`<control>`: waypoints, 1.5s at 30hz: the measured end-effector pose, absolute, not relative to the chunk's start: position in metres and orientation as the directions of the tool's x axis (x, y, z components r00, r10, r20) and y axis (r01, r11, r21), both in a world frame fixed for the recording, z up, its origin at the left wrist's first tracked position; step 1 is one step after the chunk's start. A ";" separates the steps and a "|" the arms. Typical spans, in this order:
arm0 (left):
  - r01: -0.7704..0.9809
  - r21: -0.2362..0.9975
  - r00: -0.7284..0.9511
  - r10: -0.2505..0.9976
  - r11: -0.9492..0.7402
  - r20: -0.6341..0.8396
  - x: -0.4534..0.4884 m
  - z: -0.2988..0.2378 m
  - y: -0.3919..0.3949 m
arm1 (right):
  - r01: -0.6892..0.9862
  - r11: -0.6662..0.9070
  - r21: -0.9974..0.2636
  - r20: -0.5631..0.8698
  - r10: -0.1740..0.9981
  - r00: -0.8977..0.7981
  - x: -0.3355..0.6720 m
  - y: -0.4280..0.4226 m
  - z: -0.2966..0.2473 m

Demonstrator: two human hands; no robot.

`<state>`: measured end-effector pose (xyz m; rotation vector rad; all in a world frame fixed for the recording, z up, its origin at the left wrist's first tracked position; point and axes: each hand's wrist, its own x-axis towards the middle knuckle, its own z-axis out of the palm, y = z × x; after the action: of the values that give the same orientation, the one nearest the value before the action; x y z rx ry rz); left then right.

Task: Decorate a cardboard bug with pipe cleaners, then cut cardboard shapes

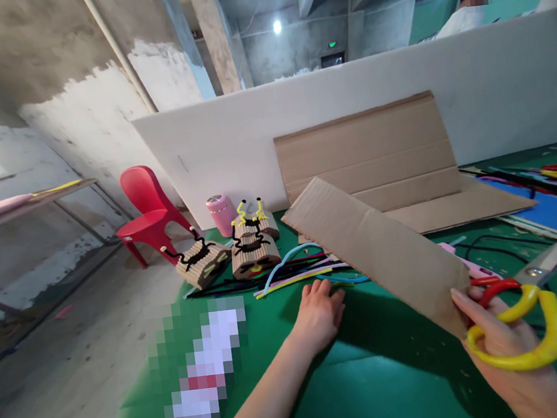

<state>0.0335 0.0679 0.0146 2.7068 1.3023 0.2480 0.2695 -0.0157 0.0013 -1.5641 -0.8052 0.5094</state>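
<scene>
1. Right hand point(504, 337), one: closed, thumb on top, gripping the near end of the cardboard strip; the scissors hang on the same hand.
2. Cardboard strip point(378, 251), one: raised above the green table point(390, 391), long axis slanting from the right hand to the upper left, free end pointing away and left.
3. Scissors point(534, 272), one pair, red and yellow handles: blades pointing right and away from me.
4. Left hand point(318, 318), one: palm down at the table, fingers curled; I cannot tell whether they grip anything.
5. Pipe cleaners point(301, 277), several, overlapping, uncountable to me: just beyond the left fingertips.
6. Corrugated-cardboard figures point(256, 255), three, each with two upright antennae: beyond and left of the left hand.
7. Pink cylinder point(221, 215), one: behind the figures.
8. Folded cardboard sheet point(367, 148), one: behind the strip, leaning toward the white panel point(231, 147).
9. Red chair point(143, 191), one: left, on the floor.
</scene>
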 end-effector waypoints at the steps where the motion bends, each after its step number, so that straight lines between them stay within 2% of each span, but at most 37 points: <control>1: 0.769 0.206 0.599 0.795 -0.605 0.098 0.036 0.013 0.072 | 0.164 -0.025 -0.986 0.095 0.728 0.679 0.265 -0.016 0.004; 7: 0.758 0.401 0.507 0.851 -0.515 0.136 0.039 0.013 0.074 | 0.025 -0.074 -0.997 -0.037 0.730 0.683 0.259 -0.015 0.004; 13: 0.586 0.726 0.412 0.904 -0.359 0.115 0.045 0.021 0.024 | -0.025 -0.072 -0.997 -0.072 0.787 0.612 0.249 -0.005 0.011; 14: 0.478 0.825 0.417 0.904 -0.303 0.091 0.048 0.023 0.016 | -0.014 -0.066 -0.998 -0.061 0.790 0.610 0.243 -0.004 0.015; 15: 0.224 0.964 0.408 0.912 -0.142 0.039 0.050 0.024 0.010 | 0.006 -0.070 -0.998 -0.053 0.804 0.592 0.236 -0.002 0.019; 16: -0.010 1.000 0.398 0.917 0.010 -0.006 0.053 0.026 0.005 | 0.023 -0.054 -0.998 -0.031 0.818 0.575 0.230 -0.001 0.024; 18: -0.333 0.916 0.367 0.926 0.224 -0.093 0.058 0.028 0.000 | 0.048 0.004 -0.999 0.029 0.849 0.528 0.218 0.002 0.032; 19: -0.395 0.881 0.348 0.930 0.262 -0.120 0.059 0.029 0.000 | 0.067 0.037 -0.997 0.065 0.867 0.494 0.214 0.003 0.036; 22: -0.468 0.837 0.241 0.952 0.283 -0.187 0.059 0.029 0.004 | 0.120 0.120 -0.986 0.155 0.922 0.354 0.206 0.009 0.044; 25: -0.545 0.800 0.087 0.965 0.253 -0.246 0.055 0.027 0.011 | 0.076 0.135 -0.988 0.149 0.963 0.226 0.203 0.014 0.044; 28: -0.553 0.805 0.037 0.972 0.215 -0.234 0.049 0.025 0.014 | 0.020 0.077 -0.997 0.079 0.982 0.173 0.202 0.016 0.031; 33: -0.574 0.805 -0.001 0.983 0.150 -0.184 0.039 0.029 0.014 | 0.023 0.008 -1.000 0.011 0.994 0.106 0.199 0.010 0.003; 38: -0.570 0.804 0.025 0.982 0.169 -0.189 0.037 0.029 0.012 | -0.170 -0.008 -0.985 -0.020 0.997 0.071 0.189 0.003 0.001; 41: -0.530 0.824 0.071 0.979 0.199 -0.191 0.040 0.026 0.010 | -0.208 -0.014 -0.978 -0.032 0.996 0.085 0.187 0.002 0.004; 45: -0.526 0.825 0.105 0.978 0.207 -0.178 0.043 0.023 0.008 | -0.143 0.028 -0.989 0.002 0.984 0.180 0.190 0.003 0.006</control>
<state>0.0425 0.0079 0.0233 0.6752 0.8441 1.2424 0.1901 0.0033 0.0055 -1.1721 -0.9786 1.1307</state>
